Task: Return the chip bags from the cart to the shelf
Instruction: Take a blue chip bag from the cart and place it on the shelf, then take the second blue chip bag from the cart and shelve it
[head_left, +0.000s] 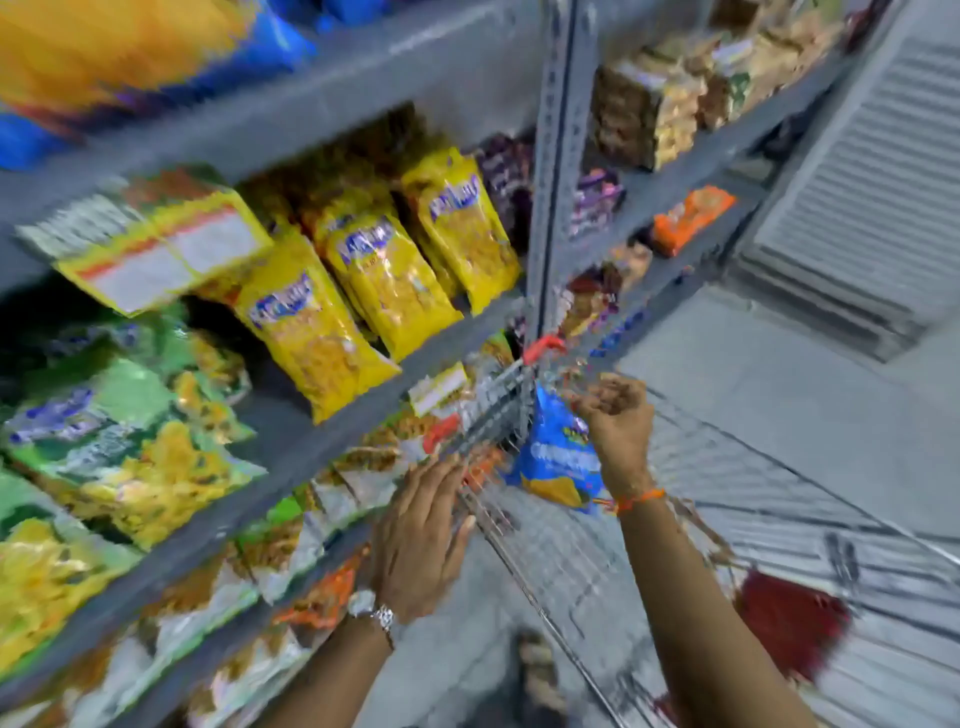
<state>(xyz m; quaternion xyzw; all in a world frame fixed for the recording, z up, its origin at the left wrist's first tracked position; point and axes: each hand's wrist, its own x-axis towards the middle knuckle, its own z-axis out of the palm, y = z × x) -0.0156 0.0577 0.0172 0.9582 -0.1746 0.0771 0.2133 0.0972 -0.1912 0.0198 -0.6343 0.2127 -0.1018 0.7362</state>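
Grey shelf (332, 415) beside wire cart (498, 405): right hand (615, 421) fingers pinch a blue chip bag (558, 457); left hand (421, 535) fingers spread, empty, at the cart's rim.

— What sort of place is this?
— A shop. Grey metal shelves (332, 111) are stacked with rows of yellow snack bags (387, 283) and green snack bags (119, 441), and a wire cart (691, 525) stands just beside them.
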